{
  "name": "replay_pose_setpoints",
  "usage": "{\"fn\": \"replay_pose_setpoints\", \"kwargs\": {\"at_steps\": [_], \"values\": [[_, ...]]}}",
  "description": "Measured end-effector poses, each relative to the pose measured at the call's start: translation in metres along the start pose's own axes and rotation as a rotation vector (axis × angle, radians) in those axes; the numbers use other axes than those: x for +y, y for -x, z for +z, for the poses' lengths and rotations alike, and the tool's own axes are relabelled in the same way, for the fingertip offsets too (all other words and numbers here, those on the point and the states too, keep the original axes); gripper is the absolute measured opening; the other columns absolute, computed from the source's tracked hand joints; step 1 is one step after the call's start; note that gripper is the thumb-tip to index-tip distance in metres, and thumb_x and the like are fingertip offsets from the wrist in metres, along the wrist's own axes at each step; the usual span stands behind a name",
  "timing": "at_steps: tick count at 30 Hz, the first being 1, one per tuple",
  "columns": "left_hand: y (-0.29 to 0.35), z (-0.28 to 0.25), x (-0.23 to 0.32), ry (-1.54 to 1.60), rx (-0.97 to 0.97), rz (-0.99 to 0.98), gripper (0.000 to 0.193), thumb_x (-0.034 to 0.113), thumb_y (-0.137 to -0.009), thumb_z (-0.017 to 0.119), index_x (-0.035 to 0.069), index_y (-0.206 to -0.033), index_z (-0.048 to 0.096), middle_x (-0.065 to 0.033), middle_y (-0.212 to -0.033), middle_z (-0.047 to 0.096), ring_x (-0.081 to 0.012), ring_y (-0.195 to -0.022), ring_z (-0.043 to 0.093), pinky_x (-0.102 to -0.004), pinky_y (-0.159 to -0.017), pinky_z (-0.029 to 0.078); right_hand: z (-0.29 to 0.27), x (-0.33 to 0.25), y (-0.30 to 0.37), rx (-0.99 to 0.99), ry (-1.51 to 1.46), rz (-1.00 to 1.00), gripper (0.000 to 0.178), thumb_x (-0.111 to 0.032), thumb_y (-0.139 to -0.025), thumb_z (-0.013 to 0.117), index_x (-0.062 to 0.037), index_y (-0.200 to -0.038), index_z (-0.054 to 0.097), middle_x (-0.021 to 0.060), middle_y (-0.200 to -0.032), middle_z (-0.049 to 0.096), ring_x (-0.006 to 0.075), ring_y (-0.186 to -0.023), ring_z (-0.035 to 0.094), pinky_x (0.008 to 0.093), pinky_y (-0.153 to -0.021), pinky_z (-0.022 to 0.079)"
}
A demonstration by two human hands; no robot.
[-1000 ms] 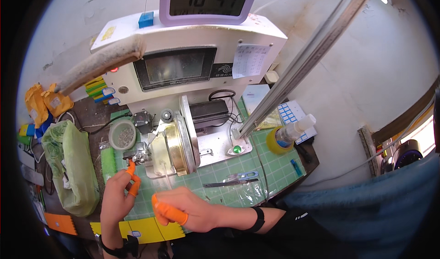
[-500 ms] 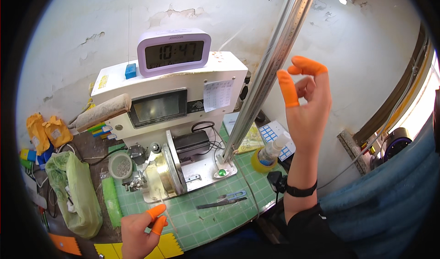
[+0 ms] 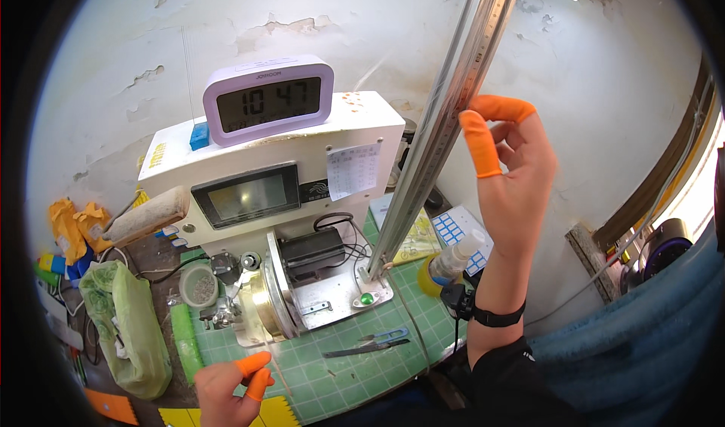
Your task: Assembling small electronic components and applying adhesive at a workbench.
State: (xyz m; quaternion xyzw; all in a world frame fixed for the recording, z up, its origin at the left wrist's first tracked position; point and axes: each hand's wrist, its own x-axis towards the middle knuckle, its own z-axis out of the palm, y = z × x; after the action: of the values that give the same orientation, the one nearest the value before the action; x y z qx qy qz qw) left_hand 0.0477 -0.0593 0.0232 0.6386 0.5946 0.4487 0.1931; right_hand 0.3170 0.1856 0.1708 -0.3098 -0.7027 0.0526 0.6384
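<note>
Rail point(image 3: 429, 144) work seems the step: my right hand point(image 3: 513, 163) up beside it, fingertips pressed together; left hand point(image 3: 226, 393), can't tell. Next probably needs steadiness.

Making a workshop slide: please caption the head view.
Right hand raised beside a slanted metal rail, left hand low near a gridded green mat, both wearing orange finger cots.

The right hand point(image 3: 517, 174) wears orange finger cots point(image 3: 482, 149); a black wristband point(image 3: 498, 319), boxy black module point(image 3: 455, 299) and black fabric sleeve point(image 3: 517, 378) follow.
</note>
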Motion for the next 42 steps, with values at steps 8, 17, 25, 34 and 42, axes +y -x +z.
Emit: {"fn": "replay_pose_setpoints", "kwargs": {"at_steps": [8, 17, 25, 34, 42], "values": [[0.002, -0.001, 0.004, 0.005, 0.02, 0.072, 0.024, 0.004, -0.094, 0.07, 0.002, -0.118, 0.072, -0.0123, -0.084, 0.074, -0.0156, -0.067, 0.067, -0.0275, -0.063, 0.052, -0.032, -0.006, 0.011, 0.02, -0.261, 0.14, 0.009, -0.002, -0.09, 0.071, 0.0013, -0.093, 0.064, 0.0032, -0.089, 0.066, 0.0074, -0.071, 0.055, 0.0228, -0.065, 0.045], [-0.024, 0.004, 0.038, 0.528, -0.4, -0.066, 0.061, 0.018, -0.086, 0.079, -0.002, -0.139, 0.056, -0.0126, -0.102, 0.077, -0.0172, -0.076, 0.075, -0.0262, -0.068, 0.057, 0.04, -0.032, 0.201, -1.092, -0.857, 0.344, 0.011, 0.003, -0.086, 0.071, -0.0004, -0.094, 0.064, 0.009, -0.091, 0.064, 0.0202, -0.073, 0.062, 0.0287, -0.066, 0.048], [-0.001, 0.003, -0.001, 0.16, -0.115, 0.018, 0.027, 0.007, -0.082, 0.079, 0.006, -0.108, 0.074, -0.0073, -0.08, 0.067, -0.0242, -0.062, 0.064, -0.0309, -0.054, 0.047, 0.032, -0.053, 0.191, -1.302, -0.683, 0.34, 0.011, -0.01, -0.084, 0.079, -0.005, -0.09, 0.071, 0.0069, -0.084, 0.063, 0.0225, -0.067, 0.064, 0.027, -0.063, 0.053], [0.032, -0.038, -0.027, -0.369, -0.185, -0.085, 0.024, 0.009, -0.083, 0.074, 0.002, -0.106, 0.07, -0.012, -0.084, 0.069, -0.029, -0.07, 0.068, -0.0338, -0.06, 0.052, 0.055, -0.087, 0.161, -1.283, -0.077, -0.126, 0.017, -0.018, -0.079, 0.081, -0.0061, -0.085, 0.071, 0.0079, -0.086, 0.068, 0.0195, -0.063, 0.062, 0.0307, -0.058, 0.052], [0.004, -0.09, -0.013, -0.497, 0.194, -0.232, 0.034, -0.001, -0.077, 0.078, 0.002, -0.11, 0.073, -0.0095, -0.1, 0.07, -0.0113, -0.069, 0.064, -0.0227, -0.057, 0.048, 0.093, 0.009, 0.171, -0.996, 0.101, 0.214, 0.011, -0.001, -0.08, 0.076, 0.0001, -0.088, 0.069, 0.0084, -0.073, 0.065, 0.0138, -0.055, 0.051, 0.0285, -0.052, 0.038]]}}
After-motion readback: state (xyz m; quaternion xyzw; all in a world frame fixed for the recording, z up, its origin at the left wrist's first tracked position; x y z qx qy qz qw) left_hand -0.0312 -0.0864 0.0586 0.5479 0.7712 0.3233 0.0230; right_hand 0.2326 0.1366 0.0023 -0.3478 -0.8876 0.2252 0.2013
